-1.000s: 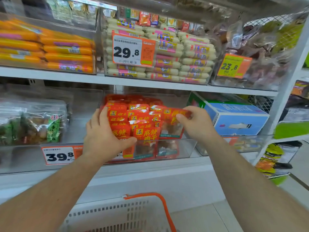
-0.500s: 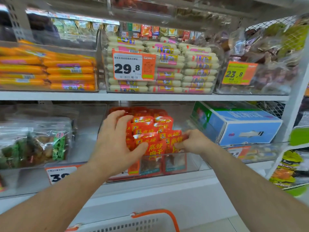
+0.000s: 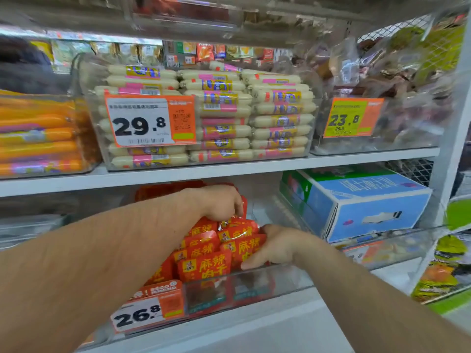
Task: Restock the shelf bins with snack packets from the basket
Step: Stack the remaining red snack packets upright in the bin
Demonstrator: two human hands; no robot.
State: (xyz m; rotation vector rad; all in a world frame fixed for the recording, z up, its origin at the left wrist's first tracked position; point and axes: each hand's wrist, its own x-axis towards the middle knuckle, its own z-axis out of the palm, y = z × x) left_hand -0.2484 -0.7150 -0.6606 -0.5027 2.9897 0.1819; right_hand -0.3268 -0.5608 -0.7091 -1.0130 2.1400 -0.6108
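Red snack packets (image 3: 204, 266) upright, seemingly between both hands (image 3: 274, 247)

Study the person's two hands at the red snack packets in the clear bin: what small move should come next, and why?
Probably press the stack back and down, then let go. The left hand reaches over the rear red packets, the right hand steadies their side, and the front packets rise above the clear bin wall, leaning unevenly.
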